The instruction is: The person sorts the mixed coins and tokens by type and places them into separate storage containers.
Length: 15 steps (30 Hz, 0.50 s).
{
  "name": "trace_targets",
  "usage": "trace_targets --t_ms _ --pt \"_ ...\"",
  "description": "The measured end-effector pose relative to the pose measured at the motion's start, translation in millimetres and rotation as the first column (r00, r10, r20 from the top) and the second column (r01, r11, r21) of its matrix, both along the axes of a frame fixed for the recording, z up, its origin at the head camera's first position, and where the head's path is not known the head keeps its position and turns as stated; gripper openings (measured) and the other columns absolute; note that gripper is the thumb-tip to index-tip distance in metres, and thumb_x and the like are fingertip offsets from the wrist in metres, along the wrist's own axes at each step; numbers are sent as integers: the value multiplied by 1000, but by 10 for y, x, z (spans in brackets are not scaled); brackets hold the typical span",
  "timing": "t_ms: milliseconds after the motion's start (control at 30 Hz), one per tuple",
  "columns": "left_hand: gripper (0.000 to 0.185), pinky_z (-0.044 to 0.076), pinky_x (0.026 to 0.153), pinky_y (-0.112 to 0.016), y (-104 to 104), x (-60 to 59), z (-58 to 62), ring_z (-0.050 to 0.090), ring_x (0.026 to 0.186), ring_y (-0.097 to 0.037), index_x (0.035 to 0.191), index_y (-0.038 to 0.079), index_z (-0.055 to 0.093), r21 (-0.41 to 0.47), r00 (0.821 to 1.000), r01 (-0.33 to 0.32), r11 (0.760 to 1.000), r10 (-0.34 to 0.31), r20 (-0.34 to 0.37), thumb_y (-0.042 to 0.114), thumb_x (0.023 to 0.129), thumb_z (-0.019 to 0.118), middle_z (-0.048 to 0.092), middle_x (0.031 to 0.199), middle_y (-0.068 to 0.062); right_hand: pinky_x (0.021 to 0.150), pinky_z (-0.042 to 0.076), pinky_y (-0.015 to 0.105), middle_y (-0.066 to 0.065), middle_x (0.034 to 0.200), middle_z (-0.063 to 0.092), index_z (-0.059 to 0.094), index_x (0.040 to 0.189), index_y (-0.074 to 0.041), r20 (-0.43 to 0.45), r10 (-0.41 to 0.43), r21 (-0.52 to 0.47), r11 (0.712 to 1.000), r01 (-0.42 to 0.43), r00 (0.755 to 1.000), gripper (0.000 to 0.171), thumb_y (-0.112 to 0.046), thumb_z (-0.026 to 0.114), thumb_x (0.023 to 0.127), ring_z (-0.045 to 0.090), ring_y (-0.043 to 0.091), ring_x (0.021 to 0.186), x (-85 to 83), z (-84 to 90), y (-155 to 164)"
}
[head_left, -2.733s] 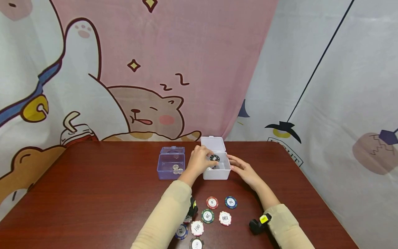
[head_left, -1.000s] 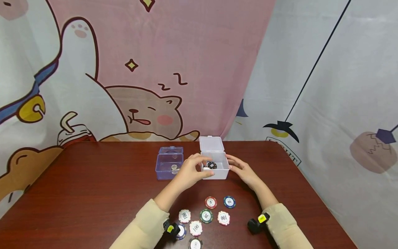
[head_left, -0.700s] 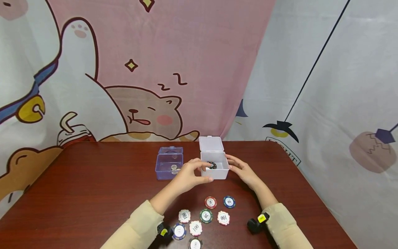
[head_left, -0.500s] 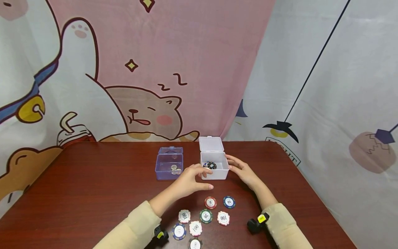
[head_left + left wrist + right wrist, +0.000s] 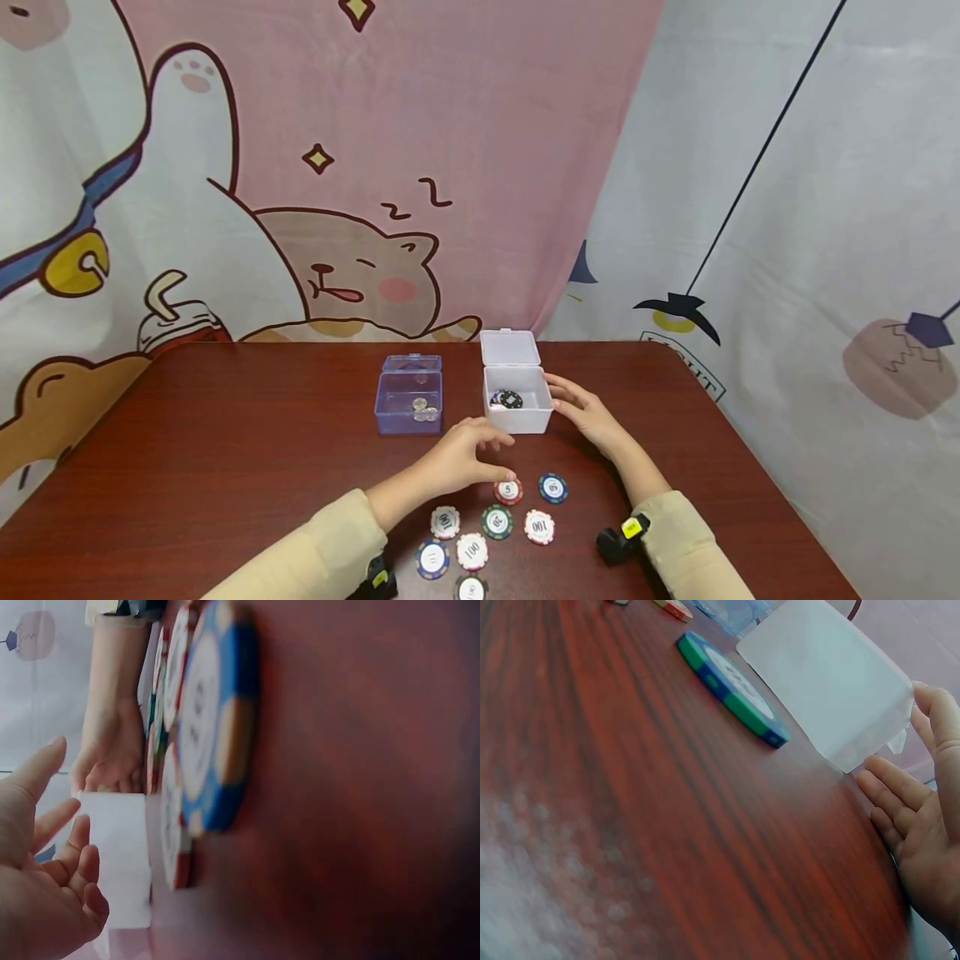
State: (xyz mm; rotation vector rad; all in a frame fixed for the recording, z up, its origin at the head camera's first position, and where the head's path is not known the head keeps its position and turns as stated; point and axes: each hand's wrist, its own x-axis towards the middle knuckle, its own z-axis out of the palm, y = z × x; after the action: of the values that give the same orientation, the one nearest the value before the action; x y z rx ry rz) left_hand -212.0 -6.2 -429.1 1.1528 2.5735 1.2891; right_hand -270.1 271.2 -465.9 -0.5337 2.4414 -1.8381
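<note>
My left hand (image 5: 457, 460) hovers with thumb and fingers spread and nothing between them, its thumb tip overlapping the red poker chip (image 5: 508, 494) marked 5. Fingers of my right hand (image 5: 588, 417) touch the right side of the white plastic box (image 5: 534, 422), whose lid stands up. Inside that box lie a black chip (image 5: 512, 400) and other chips partly hidden by it. Loose on the table are a green chip (image 5: 497, 522), a blue-and-green chip (image 5: 731, 688), white chips such as one marked 100 (image 5: 472, 551), and a blue chip (image 5: 217, 712) close to the left wrist camera.
Left of the white box stands a translucent purple box (image 5: 390, 412), lid raised, with several clear round pieces (image 5: 421, 409) in it. A dark chip (image 5: 471, 588) lies at the near edge of view. The brown table (image 5: 262, 467) ends at a cartoon curtain.
My left hand let go of the black chip inside the white box, then drew back toward me over the loose chips. My right hand stays at the box's side.
</note>
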Motion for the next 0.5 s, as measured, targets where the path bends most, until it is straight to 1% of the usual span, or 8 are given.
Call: trace_targets --t_ms 100,300,400,500 --pt "42 41 72 -26 20 22 -46 53 80 -22 107 4 71 -8 1000 -9 1000 9 6 28 75 82 62 87 -4 100 33 55 21 132 53 45 143 -10 -8 0 2 1000 0 1000 48 -15 57 97 49 36 121 3 -1 -2" --pt "39 40 70 -25 57 71 -122 51 77 -17 103 4 72 -13 998 -61 998 61 20 25 72 84 59 82 1 100 32 54 21 132 53 45 143 -10 -15 3 -5 1000 -3 1000 47 -13 56 97 49 36 121 2 1 3" --pt "38 39 70 -24 69 98 -155 49 75 -14 100 5 72 -21 997 -78 997 79 14 24 70 85 58 80 3 100 32 54 21 132 53 44 143 -9 -11 7 -5 1000 -7 1000 47 -12 56 97 48 36 121 2 1 5" --pt "38 38 70 -23 77 125 -193 49 76 -12 98 6 72 -33 995 -98 995 98 11 26 68 86 57 79 4 101 31 55 22 133 52 43 144 -9 -10 11 -3 1000 -11 1000 48 -11 55 97 48 37 122 3 0 5"
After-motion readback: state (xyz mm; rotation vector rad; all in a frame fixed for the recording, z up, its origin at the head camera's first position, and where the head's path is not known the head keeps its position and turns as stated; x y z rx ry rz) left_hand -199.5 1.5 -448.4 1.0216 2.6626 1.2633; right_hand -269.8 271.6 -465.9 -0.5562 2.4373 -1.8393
